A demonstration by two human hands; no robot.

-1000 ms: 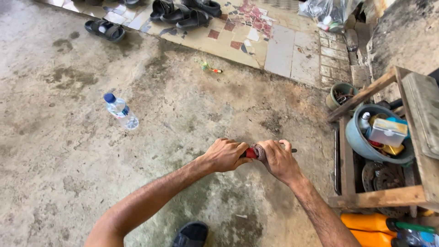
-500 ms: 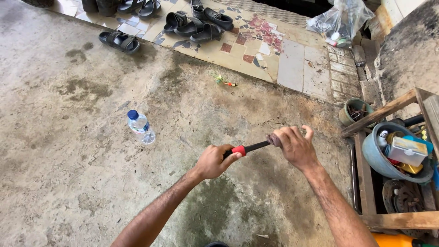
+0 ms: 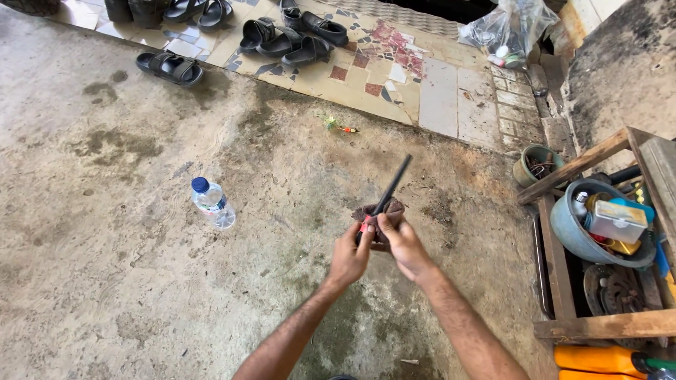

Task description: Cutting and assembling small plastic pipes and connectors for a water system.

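Note:
Both my hands meet in the middle of the head view over a concrete floor. My left hand (image 3: 350, 255) grips the red-handled end of a slim dark tool (image 3: 391, 187), whose shaft points up and away to the right. My right hand (image 3: 399, 241) holds a dark brown rag (image 3: 389, 210) wrapped around the lower part of the shaft, just above the handle. The handle is mostly hidden by my fingers.
A plastic water bottle with a blue cap (image 3: 211, 203) lies on the floor at left. Several sandals (image 3: 285, 36) sit on the tiled strip beyond. A wooden rack (image 3: 583, 325) with a blue basin (image 3: 572, 231) of odds and ends stands at right, a small pot (image 3: 533, 165) beside it.
The tool has swung from lying roughly level between my spread hands to pointing upward. My hands have come together, and the right hand has slid with the rag down toward the handle.

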